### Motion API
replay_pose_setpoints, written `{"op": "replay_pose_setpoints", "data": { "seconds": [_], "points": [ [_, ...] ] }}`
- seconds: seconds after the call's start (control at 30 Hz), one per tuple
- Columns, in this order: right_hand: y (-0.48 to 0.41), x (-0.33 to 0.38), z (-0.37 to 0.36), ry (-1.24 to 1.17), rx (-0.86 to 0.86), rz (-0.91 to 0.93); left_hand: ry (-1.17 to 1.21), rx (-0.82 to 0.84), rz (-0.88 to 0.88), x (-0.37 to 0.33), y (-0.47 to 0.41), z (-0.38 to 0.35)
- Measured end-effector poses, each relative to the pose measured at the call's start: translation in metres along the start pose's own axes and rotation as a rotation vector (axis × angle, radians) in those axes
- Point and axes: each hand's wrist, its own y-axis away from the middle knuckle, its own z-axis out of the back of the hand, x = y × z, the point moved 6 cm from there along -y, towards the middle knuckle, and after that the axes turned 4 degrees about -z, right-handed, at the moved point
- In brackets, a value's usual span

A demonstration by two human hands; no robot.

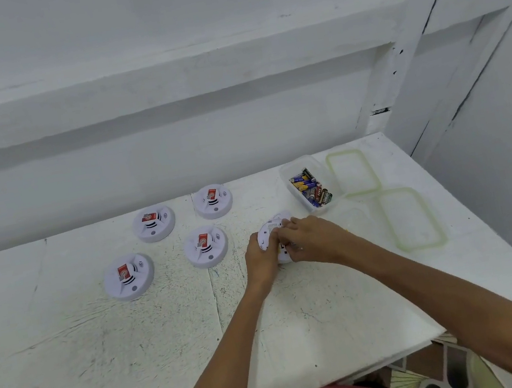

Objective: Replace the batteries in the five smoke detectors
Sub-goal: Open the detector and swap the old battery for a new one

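Note:
Several round white smoke detectors with red labels lie face up on the white table [104, 350]: one at the near left [129, 277], one at the far left [154, 223], one in the middle [206, 246], one at the far middle [213, 201]. Another detector [270, 229] is tilted up off the table with its back toward me. My left hand [259, 258] grips its left edge. My right hand [313, 238] has its fingers curled over the detector's back, hiding most of it. A clear tub of batteries [309, 186] stands just beyond my hands.
Two clear lids with green seals lie on the table's right side, one behind [352, 171] and one nearer [411, 217]. The table's right edge runs close past them. A white wall stands behind the table. Patterned floor shows at bottom right.

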Motion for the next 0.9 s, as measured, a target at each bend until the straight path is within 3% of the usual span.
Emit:
{"op": "replay_pose_setpoints", "data": {
  "seconds": [0.37,0.6,0.73,0.9],
  "points": [
    [0.01,0.004,0.009,0.016,-0.111,0.119,0.032,0.012,0.026,0.002,-0.001,0.002],
    [0.026,0.002,0.001,-0.021,-0.209,-0.021,0.052,0.007,0.02,-0.002,0.001,0.003],
    [0.03,-0.003,0.003,-0.072,-0.195,-0.164,0.071,0.01,0.035,-0.005,0.002,0.002],
    [0.04,-0.014,0.016,-0.156,-0.317,-0.349,0.057,0.003,0.034,-0.006,0.003,0.002]
  ]
}}
